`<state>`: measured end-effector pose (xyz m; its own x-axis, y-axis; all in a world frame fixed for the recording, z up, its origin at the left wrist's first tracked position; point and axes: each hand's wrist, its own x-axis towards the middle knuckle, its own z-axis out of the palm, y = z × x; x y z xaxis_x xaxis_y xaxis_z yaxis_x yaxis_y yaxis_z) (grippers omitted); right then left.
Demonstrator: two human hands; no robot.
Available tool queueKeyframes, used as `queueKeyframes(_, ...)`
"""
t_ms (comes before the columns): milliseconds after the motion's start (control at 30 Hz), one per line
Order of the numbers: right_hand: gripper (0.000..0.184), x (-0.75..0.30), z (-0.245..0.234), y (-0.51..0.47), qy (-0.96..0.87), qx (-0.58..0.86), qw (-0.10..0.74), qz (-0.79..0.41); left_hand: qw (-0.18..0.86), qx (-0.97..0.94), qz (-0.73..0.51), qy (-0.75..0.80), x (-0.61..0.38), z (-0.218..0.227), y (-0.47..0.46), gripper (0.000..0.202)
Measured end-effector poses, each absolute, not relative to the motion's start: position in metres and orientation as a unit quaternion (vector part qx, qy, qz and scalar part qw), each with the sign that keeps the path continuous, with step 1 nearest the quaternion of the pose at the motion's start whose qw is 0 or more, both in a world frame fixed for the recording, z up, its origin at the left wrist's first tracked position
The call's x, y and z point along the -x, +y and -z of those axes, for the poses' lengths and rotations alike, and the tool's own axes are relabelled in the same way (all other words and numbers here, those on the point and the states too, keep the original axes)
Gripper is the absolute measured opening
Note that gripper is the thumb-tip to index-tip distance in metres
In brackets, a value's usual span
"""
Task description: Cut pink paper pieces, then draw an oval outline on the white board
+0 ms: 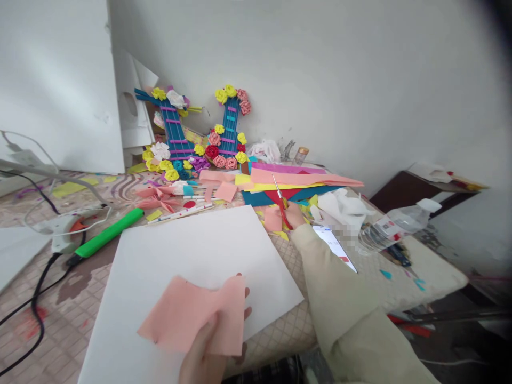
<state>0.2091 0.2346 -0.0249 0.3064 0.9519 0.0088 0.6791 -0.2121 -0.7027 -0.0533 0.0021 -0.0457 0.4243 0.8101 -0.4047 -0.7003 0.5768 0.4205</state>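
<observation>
My left hand (204,349) grips a sheet of salmon-pink paper (180,309) above a white board (192,256), thumb on the front and fingers behind. The sheet bends a little along its top edge. Farther off, my right hand (295,215) is closed at the red handles of a pair of scissors (280,201), whose blades point away from me. Around it lie a small pink paper square (273,219) and stacked coloured paper strips (288,178). Part of the right hand's grip is hidden by the hand itself.
Two blue paper shapes (173,128) trimmed with paper flowers lean at the back wall. A green glue gun stick-shaped tool (110,233) and cables lie left. A phone (334,248), crumpled white tissue (344,208) and a clear plastic bottle (400,226) are right.
</observation>
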Motion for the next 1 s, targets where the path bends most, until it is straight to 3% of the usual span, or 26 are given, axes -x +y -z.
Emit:
queueKeyframes(267,0.024,-0.202,0.018,0.232,-0.544,0.755,0.319,-0.182,0.823,-0.103,-0.465,0.31,0.056,0.046,0.004,0.051)
queueKeyframes(467,0.023,-0.205,-0.006,0.214,-0.513,0.749,0.382,-0.173,0.77,-0.161,-0.557,0.267,0.05,0.048,0.014,0.039)
queueKeyframes(667,0.033,-0.158,-0.028,0.118,-0.551,0.647,0.415,-0.325,0.75,-0.153,-0.569,0.299,0.039,0.04,0.016,0.042)
queueKeyframes(833,0.026,-0.11,-0.013,0.037,-0.511,0.512,0.4,-0.563,0.751,-0.16,-0.56,0.31,0.021,0.024,0.01,0.04)
queueKeyframes(1000,0.033,-0.096,0.002,0.024,-0.458,0.51,0.456,-0.567,0.785,-0.161,-0.544,0.248,0.014,0.027,0.009,0.035)
